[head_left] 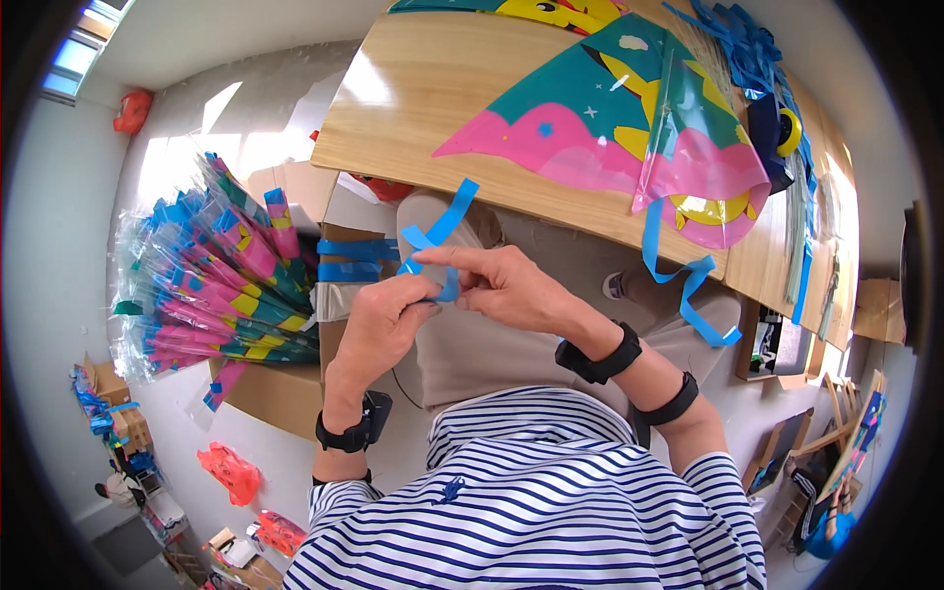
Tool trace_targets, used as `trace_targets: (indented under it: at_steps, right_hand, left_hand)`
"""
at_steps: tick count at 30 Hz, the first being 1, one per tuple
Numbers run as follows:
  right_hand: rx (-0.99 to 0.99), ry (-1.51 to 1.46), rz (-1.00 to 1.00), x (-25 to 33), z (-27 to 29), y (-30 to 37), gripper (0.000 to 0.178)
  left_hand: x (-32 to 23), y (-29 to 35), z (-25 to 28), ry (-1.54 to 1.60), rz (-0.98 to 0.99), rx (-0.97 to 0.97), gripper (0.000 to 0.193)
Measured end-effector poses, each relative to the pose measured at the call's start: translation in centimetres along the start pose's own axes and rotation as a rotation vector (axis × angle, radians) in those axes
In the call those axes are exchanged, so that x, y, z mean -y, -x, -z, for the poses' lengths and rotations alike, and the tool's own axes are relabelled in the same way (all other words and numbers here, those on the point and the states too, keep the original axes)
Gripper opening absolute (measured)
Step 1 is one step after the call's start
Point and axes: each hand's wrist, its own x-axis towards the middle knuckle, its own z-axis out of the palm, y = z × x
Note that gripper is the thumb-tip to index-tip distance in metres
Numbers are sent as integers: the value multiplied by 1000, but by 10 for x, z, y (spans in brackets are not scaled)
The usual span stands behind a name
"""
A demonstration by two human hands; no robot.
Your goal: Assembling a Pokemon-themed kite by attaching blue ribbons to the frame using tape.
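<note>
A short blue ribbon (pixel 447 218) is bent in a loop in front of my lap, its loose end pointing up toward the table. My left hand (pixel 382 323) is closed, with thumb and fingers pinching the ribbon. From the other side, my right hand (pixel 513 287) meets it: the index finger stretches along the ribbon, while the thumb and other fingers are curled by its lower part. On the table lies a teal and pink kite (pixel 590 123) with yellow cartoon figures, partly under clear film. From its near edge a curled blue tail (pixel 678 270) hangs over the table edge.
The wooden table (pixel 393 108) spans ahead. At left, many wrapped kites (pixel 231 280) fan out of a cardboard box (pixel 265 393). Blue strips (pixel 356 260) hang on the box edge. More ribbons (pixel 737 44) lie at far right. Red bags (pixel 231 472) sit on the floor.
</note>
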Motion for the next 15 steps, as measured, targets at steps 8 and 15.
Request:
trace_targets:
  at_steps: [8, 15]
  right_hand:
    - [15, 385, 42, -18, -2, -5, 9]
    - [237, 541, 29, -44, -22, 11, 7]
  left_hand:
    - [4, 11, 13, -55, 167, 137, 15]
    - [71, -6, 11, 175, 255, -165, 19]
